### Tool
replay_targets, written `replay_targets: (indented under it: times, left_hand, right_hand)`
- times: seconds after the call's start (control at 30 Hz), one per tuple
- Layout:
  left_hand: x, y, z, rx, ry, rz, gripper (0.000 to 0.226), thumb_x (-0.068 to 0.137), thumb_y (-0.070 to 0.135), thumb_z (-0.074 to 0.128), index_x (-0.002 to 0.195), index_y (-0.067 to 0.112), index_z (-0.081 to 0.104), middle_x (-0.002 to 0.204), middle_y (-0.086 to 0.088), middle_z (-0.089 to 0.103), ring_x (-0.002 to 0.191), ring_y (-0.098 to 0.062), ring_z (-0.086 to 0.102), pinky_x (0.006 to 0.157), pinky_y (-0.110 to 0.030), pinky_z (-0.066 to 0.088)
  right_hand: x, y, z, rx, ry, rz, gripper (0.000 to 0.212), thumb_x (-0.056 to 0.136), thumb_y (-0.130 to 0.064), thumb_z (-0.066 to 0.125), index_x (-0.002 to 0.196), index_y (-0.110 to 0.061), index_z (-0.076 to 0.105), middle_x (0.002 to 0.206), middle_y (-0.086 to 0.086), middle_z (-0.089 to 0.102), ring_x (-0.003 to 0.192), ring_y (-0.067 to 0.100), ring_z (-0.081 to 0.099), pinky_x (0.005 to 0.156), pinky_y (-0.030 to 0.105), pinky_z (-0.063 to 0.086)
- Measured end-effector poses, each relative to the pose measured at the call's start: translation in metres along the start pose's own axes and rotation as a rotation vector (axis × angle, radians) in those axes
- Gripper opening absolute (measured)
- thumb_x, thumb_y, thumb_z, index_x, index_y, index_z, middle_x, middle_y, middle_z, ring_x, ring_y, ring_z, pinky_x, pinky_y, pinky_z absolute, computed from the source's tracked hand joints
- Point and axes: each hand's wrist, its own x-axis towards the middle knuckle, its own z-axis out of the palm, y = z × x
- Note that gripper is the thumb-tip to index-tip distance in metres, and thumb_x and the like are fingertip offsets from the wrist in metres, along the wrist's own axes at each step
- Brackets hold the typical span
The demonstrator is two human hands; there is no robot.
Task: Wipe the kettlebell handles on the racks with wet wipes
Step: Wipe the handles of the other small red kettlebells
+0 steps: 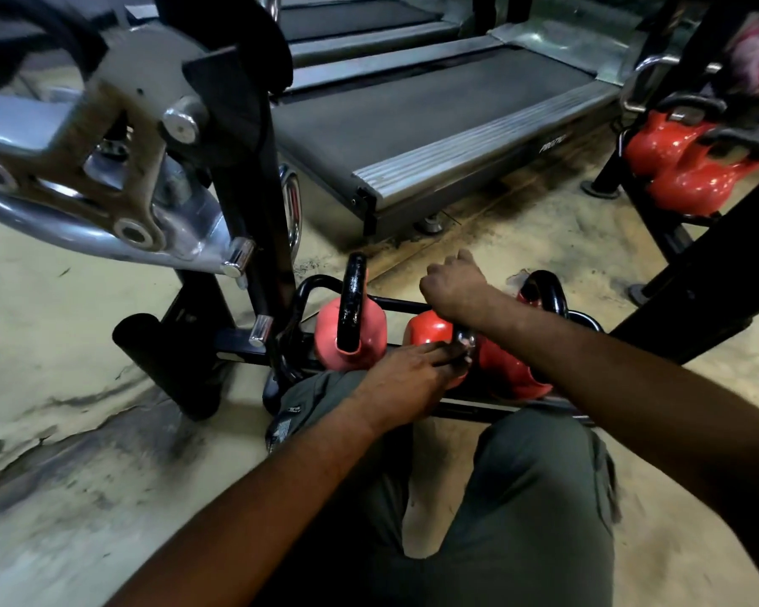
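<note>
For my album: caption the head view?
Right hand grips a round red kettlebell by its black metal handle; left hand touches it.

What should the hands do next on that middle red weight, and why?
Probably rub the left hand upward along the handle of the middle kettlebell. It touches only the handle's lower end, while the right hand seems to grip the top, steadying it.

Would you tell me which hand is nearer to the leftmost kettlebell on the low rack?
Left. The left hand lies just right of the leftmost kettlebell; the right hand is farther right, above the middle kettlebell.
</note>
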Motion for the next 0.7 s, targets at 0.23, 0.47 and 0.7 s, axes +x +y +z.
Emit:
replay_targets:
  times: [0.23,0.47,0.7]
  left_hand:
    - [0.003,-0.001,0.000,-0.059,0.012,-0.057,0.041,0.093,0.024,0.053,0.133,0.019,0.059,0.144,-0.003,0.053,0.126,-0.022,0.057,0.095,-0.039,0.054]
    - [0.002,0.001,-0.003,-0.063,-0.036,-0.109,0.047,0.100,0.029,0.043,0.146,0.024,0.043,0.153,0.002,0.042,0.138,-0.017,0.044,0.102,-0.040,0.049]
    - [-0.003,0.004,-0.009,-0.017,-0.062,-0.094,0.042,0.097,0.026,0.049,0.139,0.022,0.054,0.146,0.000,0.051,0.137,-0.024,0.043,0.105,-0.046,0.045]
  right_hand:
    - [-0.046,0.033,0.049,0.970,0.325,0.329,0.007,0.084,-0.021,0.070,0.090,-0.023,0.071,0.089,0.000,0.059,0.087,0.019,0.061,0.077,0.031,0.044]
    - [-0.044,0.008,0.090,2.433,0.320,0.741,0.018,0.096,-0.001,0.052,0.087,-0.014,0.059,0.074,0.004,0.060,0.061,0.012,0.058,0.057,0.023,0.053]
    - [-0.068,-0.012,0.100,2.505,0.210,0.837,0.017,0.096,-0.002,0.050,0.097,-0.011,0.064,0.086,0.011,0.066,0.072,0.020,0.064,0.070,0.031,0.053]
